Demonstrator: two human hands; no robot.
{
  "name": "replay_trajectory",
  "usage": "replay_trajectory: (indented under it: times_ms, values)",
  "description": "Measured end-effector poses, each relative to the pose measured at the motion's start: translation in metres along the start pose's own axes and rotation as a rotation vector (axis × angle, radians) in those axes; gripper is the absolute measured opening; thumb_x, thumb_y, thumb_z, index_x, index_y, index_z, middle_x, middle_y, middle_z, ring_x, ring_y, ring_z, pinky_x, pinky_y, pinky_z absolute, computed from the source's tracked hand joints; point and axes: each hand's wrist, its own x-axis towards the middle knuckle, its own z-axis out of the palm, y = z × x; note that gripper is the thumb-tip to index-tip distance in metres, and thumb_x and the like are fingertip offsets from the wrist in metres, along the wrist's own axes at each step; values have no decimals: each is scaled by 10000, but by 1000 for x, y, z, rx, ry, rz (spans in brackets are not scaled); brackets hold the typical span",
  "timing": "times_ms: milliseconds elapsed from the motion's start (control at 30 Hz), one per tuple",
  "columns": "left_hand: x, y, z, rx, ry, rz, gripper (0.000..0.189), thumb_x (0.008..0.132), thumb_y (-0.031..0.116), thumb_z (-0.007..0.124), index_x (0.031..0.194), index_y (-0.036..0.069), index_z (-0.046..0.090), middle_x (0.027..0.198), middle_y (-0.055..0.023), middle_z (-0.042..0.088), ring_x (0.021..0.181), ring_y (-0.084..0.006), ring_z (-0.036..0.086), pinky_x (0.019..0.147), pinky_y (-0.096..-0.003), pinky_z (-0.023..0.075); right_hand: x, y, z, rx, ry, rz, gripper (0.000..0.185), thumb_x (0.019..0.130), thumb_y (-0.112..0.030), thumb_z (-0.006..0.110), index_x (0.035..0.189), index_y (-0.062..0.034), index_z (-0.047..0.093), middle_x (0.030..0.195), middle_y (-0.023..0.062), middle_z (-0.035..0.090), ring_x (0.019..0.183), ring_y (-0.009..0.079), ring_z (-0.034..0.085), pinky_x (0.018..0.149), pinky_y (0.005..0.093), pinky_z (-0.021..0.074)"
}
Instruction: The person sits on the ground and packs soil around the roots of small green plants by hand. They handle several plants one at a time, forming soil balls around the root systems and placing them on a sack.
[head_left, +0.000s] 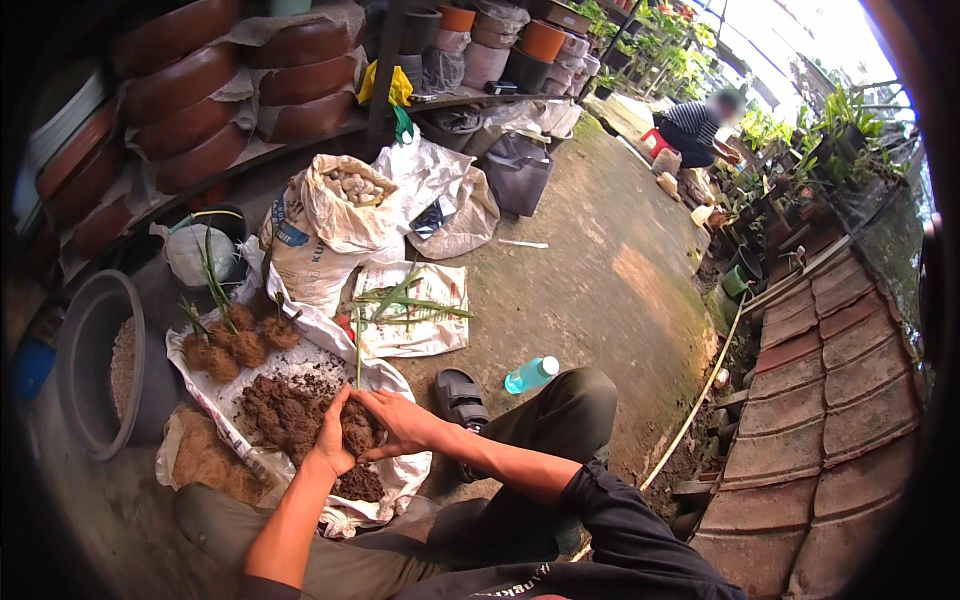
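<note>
My left hand (332, 441) and my right hand (396, 421) cup a ball of dark brown potting soil (358, 430) from both sides, thumbs and fingertips nearly meeting. A thin green plant stem (358, 358) rises just beyond my fingers and seems to come from the ball; its base is hidden. Under my hands lies a white woven sack (401, 480) spread flat, bearing a heap of moist dark soil (277, 411). On the sack's far left part sit several fibre-wrapped root balls (244, 346), a few with upright green leaves.
Left stand a grey tub (101, 367) and a bag of brown coir fibre (210, 461). Cut leaves lie on a flattened sack (442, 330), near a stone-filled sack (352, 187). A sandal (459, 397) and turquoise bottle (531, 375) are right. A person (697, 127) crouches beyond.
</note>
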Motion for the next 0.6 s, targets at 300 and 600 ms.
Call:
replay_trajectory:
  times_ms: [300, 600]
  values:
    - [1, -2, 1, -6, -90, 30, 561, 916, 618, 525, 1255, 173, 569, 1197, -53, 622, 1107, -239, 619, 894, -457, 543, -1, 1, -3, -118, 42, 35, 1014, 613, -503, 822, 1355, 34, 387, 1058, 244, 572, 1032, 429, 539, 926, 481, 423]
    - [-3, 0, 11, 1, -151, 7, 552, 926, 623, 516, 1252, 179, 566, 1216, -32, 619, 1135, -217, 601, 894, -436, 543, -3, 11, 0, -138, 77, 2, 1021, 648, -581, 774, 1338, 69, 396, 1028, 253, 567, 999, 424, 541, 928, 480, 412]
